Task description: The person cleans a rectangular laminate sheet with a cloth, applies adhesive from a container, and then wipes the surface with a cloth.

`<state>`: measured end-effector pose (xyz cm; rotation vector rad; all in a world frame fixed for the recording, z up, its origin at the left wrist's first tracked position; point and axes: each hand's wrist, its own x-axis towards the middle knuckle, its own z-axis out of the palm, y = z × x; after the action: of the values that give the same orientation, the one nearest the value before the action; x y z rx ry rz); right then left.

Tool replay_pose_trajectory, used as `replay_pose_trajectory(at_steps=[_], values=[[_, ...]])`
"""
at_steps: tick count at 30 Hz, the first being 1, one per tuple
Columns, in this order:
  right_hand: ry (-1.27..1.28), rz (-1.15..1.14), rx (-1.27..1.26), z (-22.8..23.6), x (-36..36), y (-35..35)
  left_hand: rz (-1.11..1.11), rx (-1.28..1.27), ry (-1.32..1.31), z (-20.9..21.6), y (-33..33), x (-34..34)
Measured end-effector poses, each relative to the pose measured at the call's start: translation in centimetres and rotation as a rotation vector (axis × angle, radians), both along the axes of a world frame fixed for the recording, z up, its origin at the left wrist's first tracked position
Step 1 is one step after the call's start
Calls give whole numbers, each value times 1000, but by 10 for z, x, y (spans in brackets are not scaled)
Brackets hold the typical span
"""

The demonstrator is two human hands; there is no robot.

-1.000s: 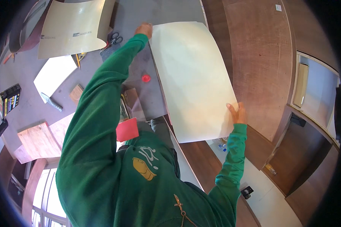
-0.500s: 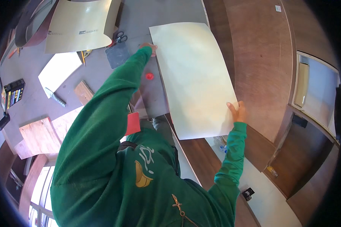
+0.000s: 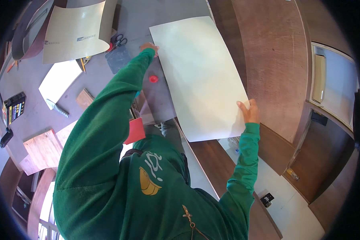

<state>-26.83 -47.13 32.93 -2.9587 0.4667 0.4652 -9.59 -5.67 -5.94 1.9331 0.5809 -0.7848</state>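
Two hands hold one large pale sheet [image 3: 200, 76] flat on the grey table [image 3: 164, 100]: the right hand [image 3: 249, 112] pinches its near edge, and the left hand [image 3: 149, 47] grips its far left edge, beside scissors [image 3: 118, 40], so it stays spread.

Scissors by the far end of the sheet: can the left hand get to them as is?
Probably yes. The left hand rests at the edge of the large cream sheet, and the scissors lie just to its left on the grey worktop, uncovered, nothing between. It would have to let go of the sheet first.
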Motion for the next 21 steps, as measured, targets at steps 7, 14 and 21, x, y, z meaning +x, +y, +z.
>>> replay_pose_trajectory(at_steps=[7,14,21], values=[[34,-5,-29,1,-2,1,-4,23,19,14,-5,-2],[26,-16,-39,-3,-7,-5,-121,204,-63,10,-14,-4],[44,-9,-7,-8,-6,-9,-100,224,-66,19,-17,-9]])
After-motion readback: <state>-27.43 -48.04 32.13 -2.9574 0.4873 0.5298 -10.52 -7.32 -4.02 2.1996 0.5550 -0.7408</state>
